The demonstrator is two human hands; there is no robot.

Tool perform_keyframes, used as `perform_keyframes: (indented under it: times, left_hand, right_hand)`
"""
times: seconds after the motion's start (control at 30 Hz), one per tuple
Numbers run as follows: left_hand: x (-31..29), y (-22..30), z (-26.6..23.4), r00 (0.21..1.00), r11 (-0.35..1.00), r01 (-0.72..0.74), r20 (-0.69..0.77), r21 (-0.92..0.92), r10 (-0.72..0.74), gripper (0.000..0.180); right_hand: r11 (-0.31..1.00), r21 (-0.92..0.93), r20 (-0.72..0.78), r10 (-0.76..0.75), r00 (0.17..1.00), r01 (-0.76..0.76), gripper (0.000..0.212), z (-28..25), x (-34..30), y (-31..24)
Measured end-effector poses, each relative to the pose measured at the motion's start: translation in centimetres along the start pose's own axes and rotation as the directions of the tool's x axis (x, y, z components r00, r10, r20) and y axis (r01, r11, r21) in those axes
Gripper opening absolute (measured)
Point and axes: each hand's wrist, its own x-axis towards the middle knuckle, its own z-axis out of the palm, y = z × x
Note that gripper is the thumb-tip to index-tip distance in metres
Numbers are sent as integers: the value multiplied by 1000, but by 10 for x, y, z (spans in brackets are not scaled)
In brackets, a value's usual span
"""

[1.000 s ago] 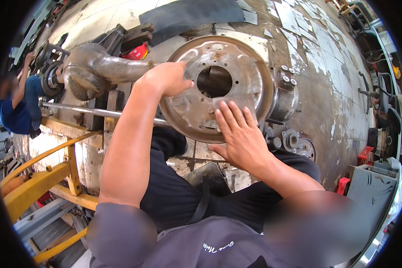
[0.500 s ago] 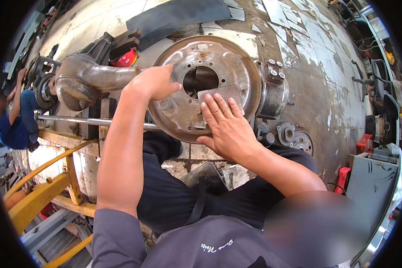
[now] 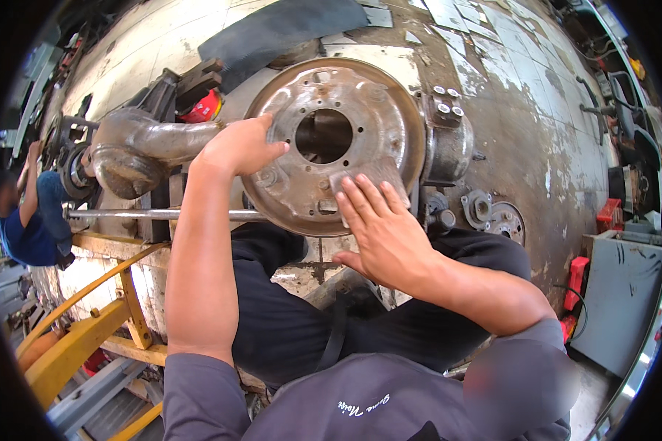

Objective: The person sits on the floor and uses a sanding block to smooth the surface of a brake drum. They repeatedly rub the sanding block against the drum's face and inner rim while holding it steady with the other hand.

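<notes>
Grey-brown and roughly square, a thin sheet [image 3: 377, 168] lies under the fingers of the right hand [image 3: 390, 239], the nearer hand, against a brown, round metal plate [image 3: 382, 136]; no long axis shows. That hand is flattened, fingers slightly spread, with the plate's centre hole [image 3: 324, 136] ahead and leftward. Across to its left, the left hand [image 3: 241, 144] meets the plate's edge; I cannot tell whether hidden fingers close behind. The sheet sits farther from the hole than half a second ago.
</notes>
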Motion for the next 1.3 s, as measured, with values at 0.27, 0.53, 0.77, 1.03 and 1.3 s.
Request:
perform_keyframes:
  times: [0.27,0.53,0.77,1.03,1.3]
  left_hand:
    - [2,5,-3,1000,1000,13,20,27,-13,77]
    - [2,10,-2,1000,999,-15,4,42,15,76]
    - [1,2,5,1000,1000,-1,-27,31,2,65]
    - [2,11,3,998,998,54,-12,37,-54,64]
    - [3,8,3,1000,999,1,-20,41,0,62]
  right_hand:
    - [999,3,-157,-53,986,54,86,13,31,18]
    - [999,-16,-112,-51,992,49,85,6,14,16]
    - [998,-1,-67,-61,996,61,83,1,2,13]
    - [998,1,-126,-66,990,67,84,10,22,17]
    - [996,14,-70,-87,994,88,83,5,7,14]
